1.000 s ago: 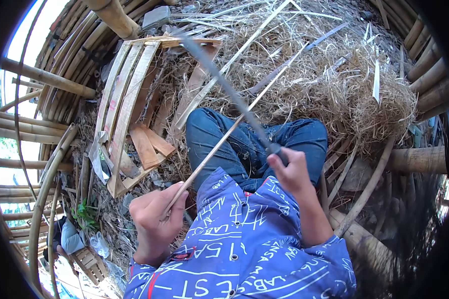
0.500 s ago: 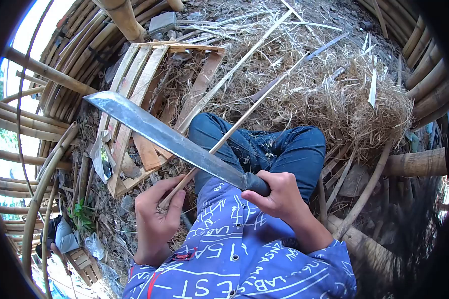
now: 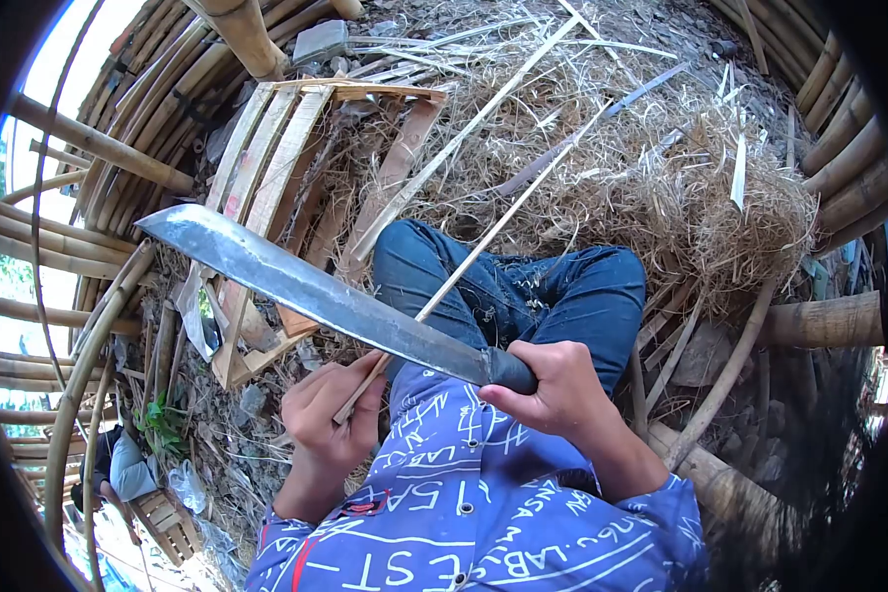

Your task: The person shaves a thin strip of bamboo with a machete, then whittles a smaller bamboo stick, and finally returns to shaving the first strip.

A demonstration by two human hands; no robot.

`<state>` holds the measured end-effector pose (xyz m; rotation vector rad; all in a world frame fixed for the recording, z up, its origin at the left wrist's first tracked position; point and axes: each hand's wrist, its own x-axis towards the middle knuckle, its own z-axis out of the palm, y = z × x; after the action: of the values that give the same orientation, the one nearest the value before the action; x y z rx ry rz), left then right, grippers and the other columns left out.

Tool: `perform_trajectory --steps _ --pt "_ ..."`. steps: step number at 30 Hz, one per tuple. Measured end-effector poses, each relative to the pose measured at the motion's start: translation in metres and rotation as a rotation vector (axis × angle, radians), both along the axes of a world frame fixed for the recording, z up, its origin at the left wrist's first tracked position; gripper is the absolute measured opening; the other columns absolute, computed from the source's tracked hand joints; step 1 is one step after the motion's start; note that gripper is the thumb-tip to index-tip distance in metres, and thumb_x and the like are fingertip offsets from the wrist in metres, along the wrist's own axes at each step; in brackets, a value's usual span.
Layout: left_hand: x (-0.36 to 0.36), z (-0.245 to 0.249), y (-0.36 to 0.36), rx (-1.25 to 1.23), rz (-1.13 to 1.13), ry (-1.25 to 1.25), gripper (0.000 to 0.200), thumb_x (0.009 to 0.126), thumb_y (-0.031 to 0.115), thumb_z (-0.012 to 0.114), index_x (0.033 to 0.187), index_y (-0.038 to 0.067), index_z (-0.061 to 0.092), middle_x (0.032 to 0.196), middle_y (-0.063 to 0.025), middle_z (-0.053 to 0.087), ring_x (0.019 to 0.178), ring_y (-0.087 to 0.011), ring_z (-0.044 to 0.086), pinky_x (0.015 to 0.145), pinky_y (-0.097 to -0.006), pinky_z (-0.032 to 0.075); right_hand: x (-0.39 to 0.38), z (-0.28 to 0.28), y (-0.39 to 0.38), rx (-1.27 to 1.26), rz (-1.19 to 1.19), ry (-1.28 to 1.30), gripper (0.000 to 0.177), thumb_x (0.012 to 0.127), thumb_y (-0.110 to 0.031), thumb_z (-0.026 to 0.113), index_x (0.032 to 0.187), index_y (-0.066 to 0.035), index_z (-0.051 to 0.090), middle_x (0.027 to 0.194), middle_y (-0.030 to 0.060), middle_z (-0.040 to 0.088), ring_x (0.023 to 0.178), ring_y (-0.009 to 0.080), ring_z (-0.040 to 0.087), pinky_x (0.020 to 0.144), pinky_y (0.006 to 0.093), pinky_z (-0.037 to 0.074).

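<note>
My right hand (image 3: 555, 391) is wrapped round the dark handle of a machete (image 3: 296, 288). The long, worn blade points up and left across my lap, its tip over the wooden crate. In my left hand (image 3: 326, 422), closed just below the blade, is the near end of a thin bamboo strip (image 3: 508, 214). The strip passes under the blade and runs up and right over my jeans to the pile of shavings (image 3: 651, 187). Blade and strip cross close to my left fingers.
A slatted wooden crate (image 3: 229, 367) lies at my left knee. Another pale bamboo strip (image 3: 469, 133) slants over the shavings, near a second long blade (image 3: 639, 94). Bamboo poles (image 3: 824, 321) close in at both sides. A grey block (image 3: 321, 42) sits far left.
The machete's tip has swung left and slightly down. My left hand has shifted right and turned, taking the strip's near end with it. My right hand has hardly moved.
</note>
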<state>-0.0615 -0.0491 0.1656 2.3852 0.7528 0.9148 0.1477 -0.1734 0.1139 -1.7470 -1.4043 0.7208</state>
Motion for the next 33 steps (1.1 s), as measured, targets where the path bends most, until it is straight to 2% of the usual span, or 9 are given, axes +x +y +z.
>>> perform_trajectory --steps 8,18,21,24,29,32,33 --pt "-0.004 -0.009 -0.002 0.112 -0.089 0.022 0.024 0.076 -0.003 0.071 0.100 -0.006 0.068 0.061 -0.0106 0.059 0.048 -0.0226 0.056 0.044 -0.0319 0.043 0.003 -0.013 -0.011 -0.013 -0.030 -0.056 0.054 0.076 -0.055 0.073 0.064 -0.005 0.058 0.054 0.0146 0.057 0.051 0.0343 0.060 0.049 0.0399 0.048" --pt "-0.005 -0.005 -0.002 0.050 -0.066 0.057 0.025 0.076 -0.004 0.071 0.101 -0.007 0.067 0.065 -0.0111 0.062 0.050 -0.0221 0.059 0.045 -0.0318 0.045 -0.003 -0.009 -0.005 0.011 -0.030 -0.113 0.053 0.075 -0.054 0.074 0.065 -0.005 0.057 0.055 0.0149 0.057 0.052 0.0341 0.060 0.049 0.0406 0.047" --pt "0.001 0.001 -0.006 0.132 -0.153 0.085 0.024 0.076 -0.004 0.071 0.099 -0.008 0.067 0.066 -0.0104 0.063 0.052 -0.0212 0.062 0.047 -0.0312 0.047 -0.007 0.010 -0.001 0.050 0.005 -0.073 0.051 0.076 -0.052 0.075 0.066 -0.005 0.058 0.056 0.0151 0.058 0.054 0.0335 0.063 0.050 0.0402 0.048" --pt "0.002 0.001 -0.003 0.163 -0.137 0.054 0.024 0.077 -0.003 0.071 0.100 -0.007 0.067 0.066 -0.0103 0.063 0.053 -0.0212 0.063 0.046 -0.0309 0.047 0.001 0.002 0.001 0.065 -0.012 -0.098 0.052 0.076 -0.053 0.074 0.066 -0.005 0.057 0.055 0.0152 0.057 0.053 0.0345 0.062 0.050 0.0405 0.048" --pt "-0.005 -0.005 0.000 0.100 -0.080 0.067 0.024 0.078 -0.002 0.070 0.101 -0.006 0.067 0.061 -0.0090 0.059 0.047 -0.0204 0.058 0.043 -0.0306 0.042 0.000 -0.005 0.002 -0.017 -0.089 -0.082 0.053 0.077 -0.053 0.074 0.064 -0.005 0.055 0.053 0.0153 0.055 0.051 0.0361 0.059 0.049 0.0415 0.047" --pt "0.002 -0.001 -0.003 0.153 -0.112 0.036 0.024 0.077 -0.002 0.070 0.101 -0.006 0.067 0.059 -0.0087 0.057 0.046 -0.0198 0.056 0.043 -0.0306 0.042 -0.006 0.000 0.000 0.052 -0.063 -0.021 0.052 0.076 -0.052 0.075 0.064 -0.006 0.054 0.053 0.0153 0.055 0.052 0.0357 0.060 0.049 0.0417 0.047" --pt "0.000 -0.001 -0.004 0.152 -0.134 0.053 0.025 0.077 -0.002 0.071 0.101 -0.006 0.067 0.060 -0.0081 0.057 0.047 -0.0195 0.057 0.043 -0.0309 0.042 0.001 0.000 0.000 0.024 -0.050 -0.099 0.049 0.075 -0.051 0.076 0.066 -0.007 0.057 0.054 0.0155 0.056 0.054 0.0349 0.061 0.049 0.0414 0.047"
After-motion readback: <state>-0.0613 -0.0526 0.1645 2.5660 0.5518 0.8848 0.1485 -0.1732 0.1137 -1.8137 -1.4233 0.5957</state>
